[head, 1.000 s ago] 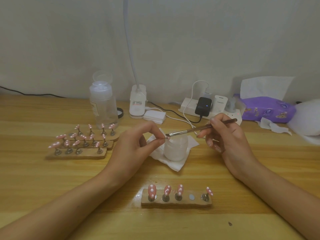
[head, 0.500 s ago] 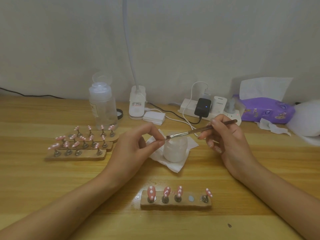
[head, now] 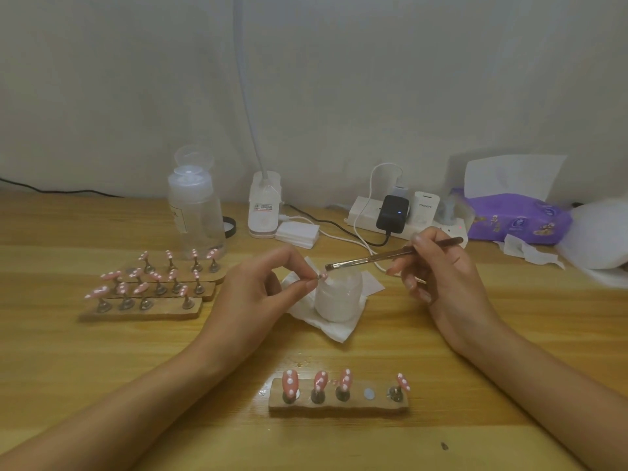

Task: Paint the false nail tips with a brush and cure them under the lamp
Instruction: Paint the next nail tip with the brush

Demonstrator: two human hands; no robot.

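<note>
Head view: left grip (head: 258, 294) pinches a nail tip (head: 322, 275), right grip (head: 441, 280) pinches the brush (head: 373, 258), bristles just beside the left grip; light, braced strokes advised.

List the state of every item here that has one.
left hand: pinches one nail tip by its stand.
right hand: grips the brush, bristles close to that tip, contact unclear.
pump bottle: flip lid open.
near holder strip: four tips standing, one socket empty.
black charger: plugged in, blue light on.
</note>
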